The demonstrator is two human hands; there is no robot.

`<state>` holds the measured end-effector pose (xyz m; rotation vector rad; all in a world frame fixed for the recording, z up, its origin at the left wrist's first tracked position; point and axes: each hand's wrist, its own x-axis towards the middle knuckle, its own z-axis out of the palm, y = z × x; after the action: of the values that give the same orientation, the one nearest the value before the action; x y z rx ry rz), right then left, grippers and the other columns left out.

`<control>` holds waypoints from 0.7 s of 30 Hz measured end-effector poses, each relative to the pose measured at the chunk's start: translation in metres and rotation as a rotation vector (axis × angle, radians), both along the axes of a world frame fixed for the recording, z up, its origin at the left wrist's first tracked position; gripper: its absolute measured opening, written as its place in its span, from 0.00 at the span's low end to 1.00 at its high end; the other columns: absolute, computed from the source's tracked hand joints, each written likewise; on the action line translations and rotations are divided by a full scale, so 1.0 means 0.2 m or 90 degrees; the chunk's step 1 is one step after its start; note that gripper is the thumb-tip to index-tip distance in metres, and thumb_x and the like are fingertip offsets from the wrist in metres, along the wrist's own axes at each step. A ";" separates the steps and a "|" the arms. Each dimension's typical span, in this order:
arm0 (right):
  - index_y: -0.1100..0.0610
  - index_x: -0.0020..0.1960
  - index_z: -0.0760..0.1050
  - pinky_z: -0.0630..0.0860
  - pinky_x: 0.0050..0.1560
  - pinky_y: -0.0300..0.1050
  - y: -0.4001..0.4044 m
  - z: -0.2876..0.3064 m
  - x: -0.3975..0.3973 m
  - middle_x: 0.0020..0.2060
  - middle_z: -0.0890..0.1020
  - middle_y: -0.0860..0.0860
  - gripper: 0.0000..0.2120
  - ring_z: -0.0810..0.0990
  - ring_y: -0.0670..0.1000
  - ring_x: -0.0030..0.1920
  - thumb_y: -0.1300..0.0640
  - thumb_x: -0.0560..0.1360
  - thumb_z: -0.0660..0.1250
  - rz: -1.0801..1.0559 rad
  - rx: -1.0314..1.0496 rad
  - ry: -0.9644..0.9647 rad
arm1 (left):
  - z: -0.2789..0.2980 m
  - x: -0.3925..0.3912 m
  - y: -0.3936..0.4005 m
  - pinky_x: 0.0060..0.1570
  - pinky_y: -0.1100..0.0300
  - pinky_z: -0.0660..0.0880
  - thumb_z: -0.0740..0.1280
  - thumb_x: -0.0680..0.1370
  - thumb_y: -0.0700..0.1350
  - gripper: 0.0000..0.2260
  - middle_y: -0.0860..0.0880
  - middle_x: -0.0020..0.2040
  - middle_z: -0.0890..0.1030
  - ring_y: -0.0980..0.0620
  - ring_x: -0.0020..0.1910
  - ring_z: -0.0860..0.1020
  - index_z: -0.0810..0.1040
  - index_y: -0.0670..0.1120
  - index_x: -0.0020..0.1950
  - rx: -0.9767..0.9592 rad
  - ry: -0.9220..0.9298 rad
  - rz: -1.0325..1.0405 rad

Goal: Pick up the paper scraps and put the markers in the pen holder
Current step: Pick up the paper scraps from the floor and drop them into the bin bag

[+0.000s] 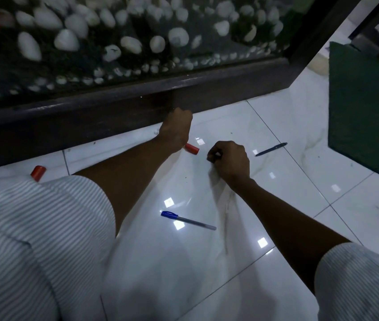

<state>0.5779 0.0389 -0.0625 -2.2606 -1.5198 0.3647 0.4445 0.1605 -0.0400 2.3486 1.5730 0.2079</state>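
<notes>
Reaching over a glossy white tiled floor (276, 205), the left hand (177, 130) is curled into a fist beside a dark wooden ledge (91, 117), its contents hidden. A red marker (192, 148) lies just beside its wrist. The right hand (230, 162) pinches something small. A blue-capped pen (187, 220) lies nearer, between the arms.
</notes>
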 end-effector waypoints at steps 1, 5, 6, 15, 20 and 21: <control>0.50 0.41 0.84 0.82 0.46 0.45 -0.03 0.00 0.00 0.41 0.85 0.44 0.08 0.83 0.45 0.42 0.63 0.71 0.75 -0.011 0.000 0.027 | 0.00 -0.03 -0.02 0.53 0.58 0.77 0.73 0.77 0.39 0.17 0.40 0.59 0.80 0.45 0.55 0.81 0.77 0.39 0.65 -0.009 -0.002 -0.001; 0.51 0.41 0.84 0.82 0.45 0.45 -0.13 0.02 -0.01 0.40 0.84 0.43 0.03 0.82 0.44 0.41 0.57 0.70 0.77 -0.017 -0.025 0.077 | -0.03 -0.17 -0.14 0.57 0.55 0.77 0.76 0.76 0.46 0.21 0.43 0.58 0.81 0.45 0.56 0.81 0.76 0.44 0.66 0.031 0.071 0.000; 0.51 0.40 0.84 0.82 0.44 0.45 -0.16 0.03 -0.02 0.39 0.84 0.43 0.03 0.82 0.44 0.42 0.57 0.70 0.77 -0.010 -0.033 0.075 | -0.04 -0.20 -0.18 0.57 0.55 0.78 0.76 0.75 0.46 0.21 0.43 0.59 0.81 0.45 0.56 0.80 0.76 0.44 0.66 0.026 0.078 0.006; 0.50 0.41 0.83 0.71 0.35 0.38 -0.31 0.20 -0.21 0.38 0.81 0.41 0.03 0.80 0.45 0.42 0.56 0.71 0.76 0.069 -0.059 0.015 | 0.00 -0.42 -0.41 0.54 0.55 0.82 0.76 0.75 0.43 0.19 0.42 0.54 0.82 0.46 0.49 0.83 0.75 0.41 0.62 -0.109 0.073 0.031; 0.50 0.42 0.83 0.77 0.40 0.42 -0.29 0.27 -0.30 0.42 0.84 0.44 0.02 0.81 0.46 0.42 0.56 0.73 0.75 0.103 -0.013 0.041 | 0.09 -0.60 -0.37 0.54 0.51 0.81 0.72 0.76 0.39 0.13 0.40 0.57 0.81 0.42 0.54 0.81 0.77 0.39 0.59 -0.070 0.054 0.006; 0.50 0.42 0.84 0.78 0.41 0.42 -0.28 0.28 -0.31 0.42 0.84 0.44 0.02 0.81 0.45 0.42 0.56 0.73 0.76 0.111 -0.011 0.057 | 0.12 -0.64 -0.35 0.55 0.50 0.80 0.71 0.76 0.38 0.11 0.40 0.58 0.82 0.41 0.56 0.80 0.79 0.39 0.57 -0.065 0.055 -0.003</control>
<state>0.5159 -0.0166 -0.0066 -2.0993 -1.6779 0.5226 0.3157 0.0909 -0.0159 2.3116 1.5777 0.0245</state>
